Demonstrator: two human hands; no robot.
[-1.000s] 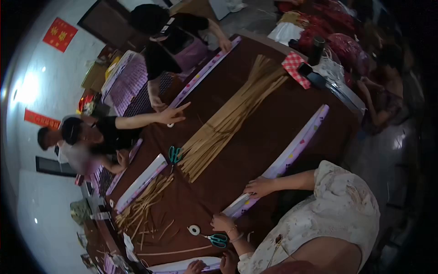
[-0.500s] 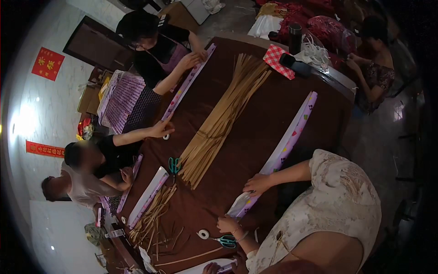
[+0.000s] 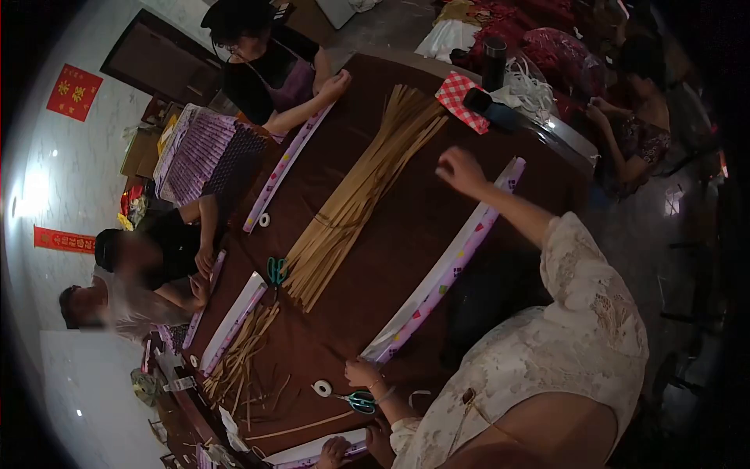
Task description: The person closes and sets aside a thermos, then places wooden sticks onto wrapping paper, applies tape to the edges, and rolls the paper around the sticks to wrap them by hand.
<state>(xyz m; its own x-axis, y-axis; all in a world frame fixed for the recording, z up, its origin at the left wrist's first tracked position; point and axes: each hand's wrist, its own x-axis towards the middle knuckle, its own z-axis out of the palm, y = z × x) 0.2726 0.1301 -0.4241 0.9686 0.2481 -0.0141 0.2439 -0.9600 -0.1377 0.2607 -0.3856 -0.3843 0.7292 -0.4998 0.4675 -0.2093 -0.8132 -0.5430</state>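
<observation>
On the brown table a floral strip is laid, touched at its near end by the left hand and flanked farther along by the right hand, neither's closure discernible, tan slats spread beyond, a red poster hung on the wall.

Looks like a small hand-work shop: several people round one big cloth-covered table, printed strips, bundled tan slats, scissors, white rolls on it, stacked purple goods alongside.
</observation>
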